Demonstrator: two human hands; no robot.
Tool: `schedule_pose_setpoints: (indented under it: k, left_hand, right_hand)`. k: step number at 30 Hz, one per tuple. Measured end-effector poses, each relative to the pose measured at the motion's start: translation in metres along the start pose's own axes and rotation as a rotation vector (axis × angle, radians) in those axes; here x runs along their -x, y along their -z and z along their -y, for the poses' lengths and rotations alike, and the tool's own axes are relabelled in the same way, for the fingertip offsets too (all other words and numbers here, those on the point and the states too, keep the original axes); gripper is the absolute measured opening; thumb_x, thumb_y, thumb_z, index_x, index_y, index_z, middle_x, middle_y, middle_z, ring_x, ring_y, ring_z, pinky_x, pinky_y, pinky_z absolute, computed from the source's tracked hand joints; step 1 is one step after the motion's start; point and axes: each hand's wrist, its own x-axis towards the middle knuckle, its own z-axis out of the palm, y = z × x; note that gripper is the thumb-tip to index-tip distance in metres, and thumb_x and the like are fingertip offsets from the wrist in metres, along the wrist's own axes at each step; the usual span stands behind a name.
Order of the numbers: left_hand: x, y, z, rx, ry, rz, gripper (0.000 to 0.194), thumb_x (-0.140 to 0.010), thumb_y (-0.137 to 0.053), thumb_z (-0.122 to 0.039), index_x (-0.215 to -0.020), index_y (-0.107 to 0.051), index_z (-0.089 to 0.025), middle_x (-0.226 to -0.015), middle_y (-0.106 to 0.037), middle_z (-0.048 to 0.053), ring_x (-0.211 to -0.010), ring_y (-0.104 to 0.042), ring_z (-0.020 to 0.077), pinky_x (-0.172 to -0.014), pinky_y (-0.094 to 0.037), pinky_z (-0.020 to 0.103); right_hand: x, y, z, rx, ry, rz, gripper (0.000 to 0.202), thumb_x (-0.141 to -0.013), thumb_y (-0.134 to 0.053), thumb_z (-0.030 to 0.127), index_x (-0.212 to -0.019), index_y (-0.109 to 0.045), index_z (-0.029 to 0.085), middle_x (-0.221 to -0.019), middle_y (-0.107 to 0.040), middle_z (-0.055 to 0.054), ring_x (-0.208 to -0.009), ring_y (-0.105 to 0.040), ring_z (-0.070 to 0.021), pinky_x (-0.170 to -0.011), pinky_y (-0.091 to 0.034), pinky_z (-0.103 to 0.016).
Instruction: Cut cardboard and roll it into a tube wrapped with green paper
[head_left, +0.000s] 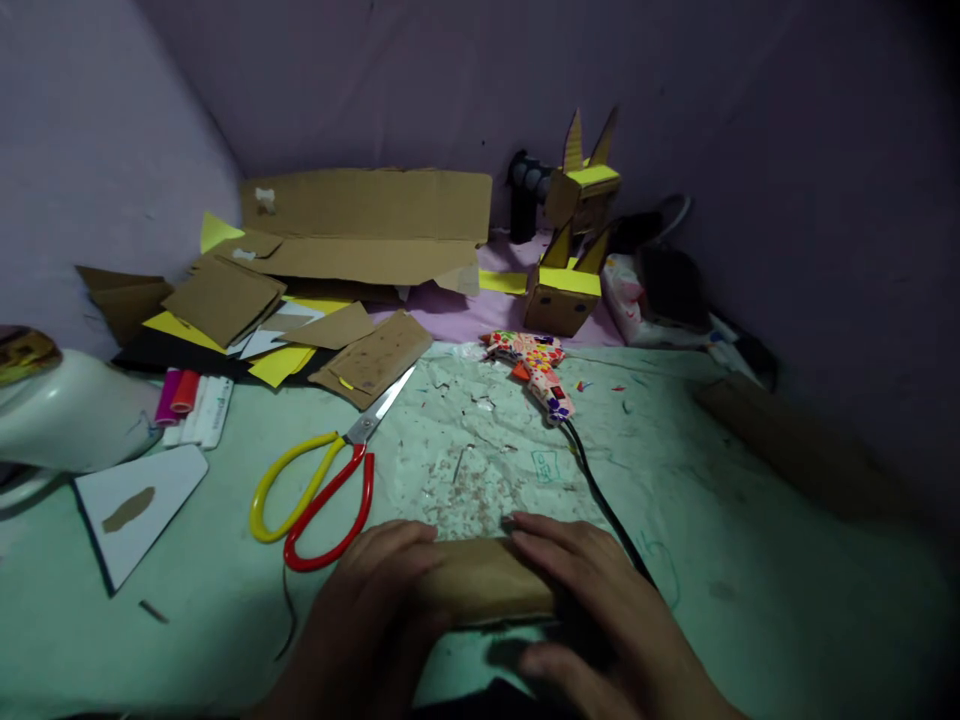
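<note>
Both hands are on a folded piece of cardboard (480, 580) near the front edge of the table. My left hand (375, 590) curls round its left end, fingers over the far edge. At its right end, my right hand (592, 580) lays its fingers over the top, with the thumb lower down on the near side. Scissors (360, 430) with one yellow and one red handle lie partly spread, just beyond my left hand. Past my right hand rests a flower-patterned glue gun (536, 365), its black cord running back towards me.
Cardboard scraps (382, 355) and yellow paper pile up at the back left, before a large cardboard piece (367, 205). Two eared cardboard boxes (562, 300) stand behind the glue gun. Markers (199, 405) and a white triangular piece (165, 490) lie left. A cardboard strip (795, 440) lies right.
</note>
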Motion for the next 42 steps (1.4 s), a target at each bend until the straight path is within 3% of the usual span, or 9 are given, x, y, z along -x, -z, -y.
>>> schedule_pose_setpoints:
  k: [4,8,12,18,28,31,34,39,42]
  left_hand:
    - [-0.001,-0.006,-0.004,0.064,0.056,-0.048,0.022,-0.092,-0.044,-0.032,-0.113,-0.050,-0.026,-0.116,-0.057,0.007,-0.111,-0.054,0.0230,-0.093,-0.048,0.039]
    - [-0.001,-0.007,-0.006,0.051,-0.054,-0.054,0.029,-0.093,-0.045,-0.043,-0.114,-0.050,-0.025,-0.123,-0.052,0.007,-0.115,-0.049,0.0248,-0.097,-0.044,0.040]
    - [-0.003,-0.008,-0.002,0.136,-0.089,-0.046,0.027,-0.090,-0.052,-0.023,-0.118,-0.050,-0.022,-0.113,-0.057,0.006,-0.104,-0.056,0.0182,-0.088,-0.050,0.029]
    - [-0.022,-0.008,-0.007,0.408,0.050,-0.117,0.032,-0.081,-0.056,-0.008,-0.109,-0.057,-0.024,-0.096,-0.065,0.001,-0.088,-0.063,0.0147,-0.073,-0.054,0.025]
    - [-0.039,-0.003,-0.014,0.325,0.225,-0.146,0.022,-0.066,-0.058,-0.006,-0.083,-0.069,-0.017,-0.073,-0.068,0.001,-0.065,-0.065,0.0134,-0.058,-0.053,0.022]
    - [-0.038,-0.003,-0.012,0.375,0.285,-0.123,0.024,-0.067,-0.059,-0.011,-0.086,-0.070,-0.019,-0.078,-0.069,0.001,-0.070,-0.066,0.0147,-0.063,-0.054,0.024]
    - [-0.034,-0.004,-0.009,0.406,0.329,-0.164,0.025,-0.070,-0.062,-0.017,-0.093,-0.070,-0.023,-0.088,-0.071,0.001,-0.079,-0.067,0.0169,-0.069,-0.055,0.026]
    - [-0.031,0.000,-0.009,0.359,0.380,-0.193,0.024,-0.072,-0.064,-0.025,-0.095,-0.070,-0.023,-0.091,-0.071,0.002,-0.078,-0.068,0.0196,-0.068,-0.058,0.029]
    - [-0.033,0.001,-0.008,0.276,0.294,-0.146,0.024,-0.072,-0.064,-0.023,-0.096,-0.069,-0.023,-0.092,-0.072,0.002,-0.080,-0.069,0.0199,-0.069,-0.059,0.029]
  right_hand:
    - [0.000,-0.005,-0.006,-0.076,0.014,-0.019,0.039,-0.090,-0.057,0.029,-0.128,-0.046,0.026,-0.126,-0.055,-0.006,-0.113,-0.052,-0.0208,-0.090,-0.049,-0.036]
    - [-0.004,-0.007,-0.003,-0.126,-0.021,-0.075,0.036,-0.088,-0.060,0.026,-0.122,-0.051,0.026,-0.120,-0.059,-0.005,-0.110,-0.054,-0.0204,-0.089,-0.048,-0.037]
    - [-0.014,-0.009,0.007,-0.143,-0.057,-0.144,0.027,-0.086,-0.057,0.020,-0.113,-0.056,0.024,-0.108,-0.064,-0.004,-0.098,-0.059,-0.0183,-0.082,-0.051,-0.033]
    - [-0.024,-0.012,0.012,-0.187,-0.157,-0.170,0.017,-0.087,-0.053,0.018,-0.102,-0.057,0.024,-0.090,-0.066,-0.001,-0.082,-0.061,-0.0168,-0.068,-0.051,-0.031]
    - [-0.028,-0.017,0.006,-0.171,-0.201,-0.197,0.010,-0.087,-0.054,0.022,-0.094,-0.060,0.022,-0.079,-0.066,-0.002,-0.072,-0.060,-0.0184,-0.060,-0.049,-0.033]
    - [-0.026,-0.018,0.004,-0.222,-0.236,-0.205,0.019,-0.087,-0.056,0.027,-0.105,-0.059,0.023,-0.091,-0.068,-0.004,-0.082,-0.063,-0.0205,-0.068,-0.052,-0.036]
    - [-0.022,-0.019,0.004,-0.213,-0.265,-0.366,0.040,-0.081,-0.064,0.031,-0.119,-0.053,0.023,-0.112,-0.062,-0.008,-0.102,-0.059,-0.0239,-0.084,-0.051,-0.040]
    - [-0.021,-0.015,0.007,-0.301,-0.277,-0.502,0.015,-0.081,-0.062,0.024,-0.096,-0.063,0.024,-0.088,-0.064,-0.002,-0.073,-0.063,-0.0154,-0.059,-0.053,-0.023]
    - [-0.024,-0.012,0.008,-0.468,-0.285,-0.481,0.013,-0.082,-0.060,0.023,-0.091,-0.069,0.024,-0.089,-0.069,-0.004,-0.078,-0.067,-0.0171,-0.065,-0.055,-0.026]
